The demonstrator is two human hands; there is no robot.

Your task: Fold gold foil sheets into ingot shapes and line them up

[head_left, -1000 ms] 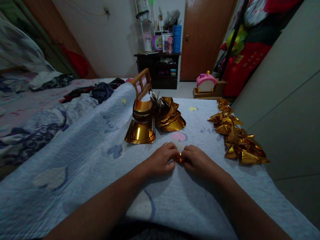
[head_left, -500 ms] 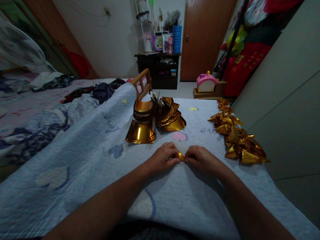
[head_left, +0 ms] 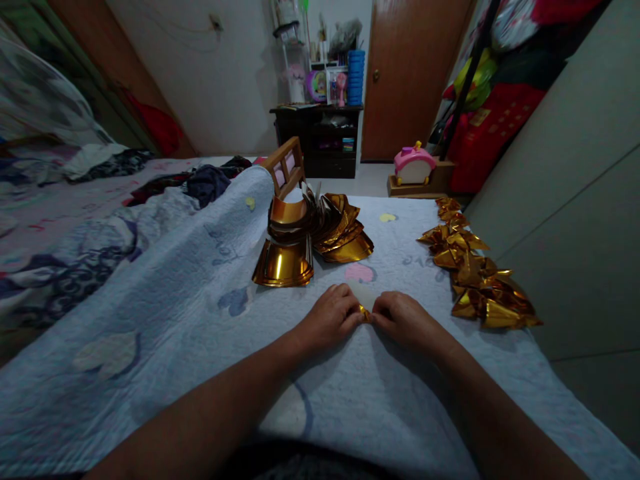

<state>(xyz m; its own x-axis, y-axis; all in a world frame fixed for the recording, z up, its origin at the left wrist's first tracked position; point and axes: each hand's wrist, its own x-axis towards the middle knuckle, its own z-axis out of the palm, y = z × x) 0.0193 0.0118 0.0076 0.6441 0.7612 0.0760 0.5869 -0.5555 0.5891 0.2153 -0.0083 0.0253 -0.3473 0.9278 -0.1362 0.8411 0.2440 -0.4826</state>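
Note:
Between my two hands is a sheet of gold foil paper (head_left: 365,313), its pale backing turned up and a narrow gold fold showing at the near edge. My left hand (head_left: 336,315) pinches the left part of that fold. At its right end my right hand (head_left: 399,317) grips with thumb and fingers, very near the left fingertips. Both hands rest low over the bedcover, and they hide much of the sheet. Stacks of curved gold foil sheets (head_left: 284,261) lie beyond my left hand. Folded gold foil pieces (head_left: 470,270) are heaped in a row to the right.
A pale blue quilted cover (head_left: 195,347) spreads under everything, rising in a ridge at the left. Beyond the foil stand a wooden bed rail (head_left: 285,167) and a dark cabinet (head_left: 316,140). A pink toy (head_left: 414,165) sits by the far right edge; a pale cupboard (head_left: 575,200) flanks the right side.
My left fingers have shifted slightly right, closer to my right hand. Less of the gold fold shows between them. The foil stacks and folded pieces lie as before.

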